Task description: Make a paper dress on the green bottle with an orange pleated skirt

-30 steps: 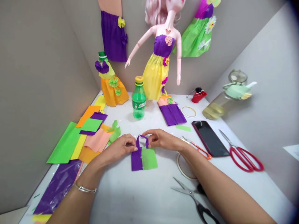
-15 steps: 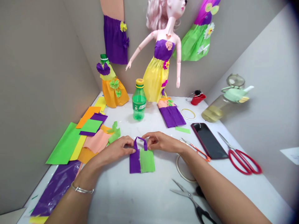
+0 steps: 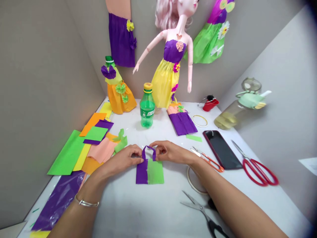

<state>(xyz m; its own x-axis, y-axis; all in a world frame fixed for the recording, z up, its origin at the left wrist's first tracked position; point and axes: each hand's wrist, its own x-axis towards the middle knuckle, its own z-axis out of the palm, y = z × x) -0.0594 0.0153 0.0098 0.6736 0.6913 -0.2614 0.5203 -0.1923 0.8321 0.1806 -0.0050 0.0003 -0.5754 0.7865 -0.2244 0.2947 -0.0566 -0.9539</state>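
- Just below the frame's centre I can see a small purple-and-green paper bag (image 3: 150, 172) lying on the white table (image 3: 138, 211).
- The left hand (image 3: 127, 156) pinches its purple handle (image 3: 154, 155) at the left end.
- The right hand (image 3: 170, 152) has the handle's right end between thumb and fingers.
- Black-handled scissors (image 3: 203, 209) lie open at lower right.
- A green soda bottle (image 3: 147, 110) stands upright, above the hands in the frame.
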